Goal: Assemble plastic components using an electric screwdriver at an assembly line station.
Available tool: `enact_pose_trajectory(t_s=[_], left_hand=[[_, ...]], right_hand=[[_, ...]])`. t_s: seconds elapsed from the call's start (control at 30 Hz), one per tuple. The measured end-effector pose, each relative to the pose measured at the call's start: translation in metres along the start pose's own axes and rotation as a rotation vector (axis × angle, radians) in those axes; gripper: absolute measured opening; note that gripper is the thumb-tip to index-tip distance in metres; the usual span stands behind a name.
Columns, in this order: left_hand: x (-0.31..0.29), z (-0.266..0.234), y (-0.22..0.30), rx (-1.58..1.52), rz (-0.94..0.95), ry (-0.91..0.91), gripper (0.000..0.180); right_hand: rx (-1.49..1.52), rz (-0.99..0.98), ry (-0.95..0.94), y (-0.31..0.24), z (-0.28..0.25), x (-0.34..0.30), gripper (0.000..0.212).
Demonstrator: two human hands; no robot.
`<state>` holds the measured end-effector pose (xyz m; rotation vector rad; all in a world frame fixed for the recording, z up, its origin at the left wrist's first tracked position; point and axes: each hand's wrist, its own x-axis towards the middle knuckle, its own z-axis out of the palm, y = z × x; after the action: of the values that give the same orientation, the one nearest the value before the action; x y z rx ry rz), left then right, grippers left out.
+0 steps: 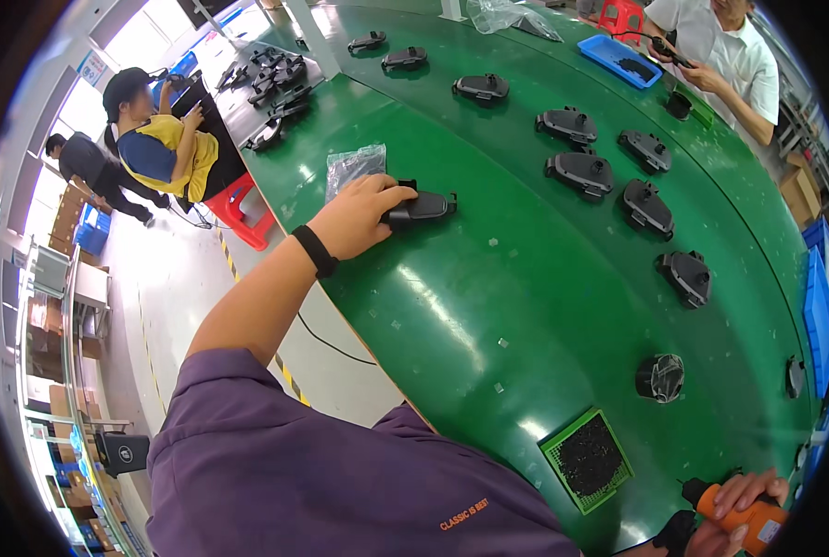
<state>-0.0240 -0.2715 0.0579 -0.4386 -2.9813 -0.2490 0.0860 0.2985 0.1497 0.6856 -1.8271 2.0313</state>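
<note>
My left hand (362,215), with a black band on its wrist, reaches across the green table and is closed round one end of a black plastic part (424,206). The rounded free end of that part points right, with small tabs standing up from it. Just behind my fingers lies a clear plastic bag (351,165). At the lower right, my right hand (741,506) is wrapped round an orange power screwdriver (765,524). Its dark tip points left, toward a green tray (589,460) of small black pieces, probably screws.
Several similar black parts (579,172) stand in a curved row across the table (451,297). A dark round container (661,378) is at the right. More parts cluster at the far left, near a seated person (168,153). Another person (730,65) works at the far right beside a blue tray (618,61).
</note>
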Motion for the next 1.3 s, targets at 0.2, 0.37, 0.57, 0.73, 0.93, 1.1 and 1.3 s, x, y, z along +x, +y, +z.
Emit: enact_pose_trajectory(t_s=[0.2,0.37,0.57,0.73,0.93,1.1,1.3], left_hand=[[0.011,-0.006,0.025,-0.473,-0.264,-0.023,0.035],[0.032,-0.008,0.094,-1.43,-0.305,-0.089,0.036],[0.076,-0.004,0.17,-1.55,-0.094,-0.352,0.039],[0.098,0.002,0.207,-1.546,0.096,-0.412,0.04],[0.112,0.0,0.231,-1.571,0.09,-0.541,0.041],[0.124,-0.003,0.244,-1.573,0.055,-0.671,0.043],[0.15,-0.01,0.265,-1.324,0.139,-0.694,0.04]], right_hand=[[0.003,0.004,-0.009,-0.002,-0.006,-0.002,0.053],[0.25,0.074,-0.222,-0.002,-0.032,-0.005,0.064],[0.729,0.152,-0.656,0.019,-0.049,0.025,0.065],[0.688,0.201,-0.443,0.031,-0.039,0.008,0.054],[-0.028,0.433,-0.089,0.05,-0.026,0.012,0.058],[-0.074,0.54,0.033,0.068,-0.008,0.042,0.058],[-0.311,0.574,-0.291,0.072,-0.001,0.07,0.045]])
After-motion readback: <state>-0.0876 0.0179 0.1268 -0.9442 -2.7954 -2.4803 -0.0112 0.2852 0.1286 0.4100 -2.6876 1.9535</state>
